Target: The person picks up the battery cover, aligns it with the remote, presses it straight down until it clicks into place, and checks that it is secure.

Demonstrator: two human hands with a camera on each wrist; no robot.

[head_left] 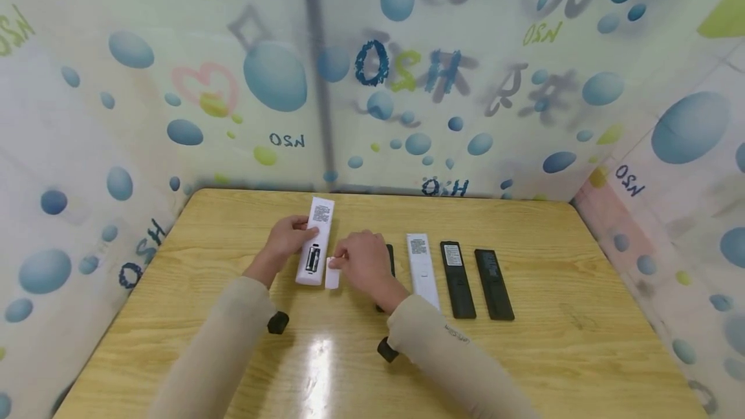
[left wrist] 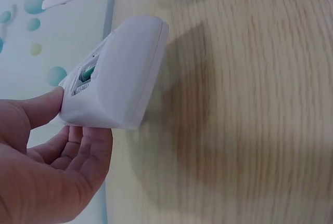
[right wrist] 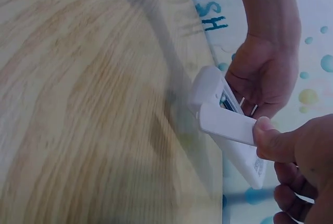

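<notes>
A white remote control [head_left: 319,225], back side up with its battery compartment exposed, is held along its edges by my left hand [head_left: 286,238]. Batteries [head_left: 312,259] show in the compartment; in the left wrist view a green battery [left wrist: 87,73] peeks out at the side. My right hand [head_left: 368,264] pinches a white battery cover [head_left: 332,275] by one end between thumb and finger. The cover is close beside the remote's lower part in the head view. In the right wrist view the cover [right wrist: 229,124] overlaps the remote [right wrist: 242,156], and whether they touch I cannot tell.
Right of my hands lie another white remote [head_left: 423,267] and two black remotes [head_left: 458,280] [head_left: 495,284], backs up. A further dark remote [head_left: 390,257] is partly hidden behind my right hand. All rest on a wooden table [head_left: 570,367] against a patterned curtain [head_left: 372,134].
</notes>
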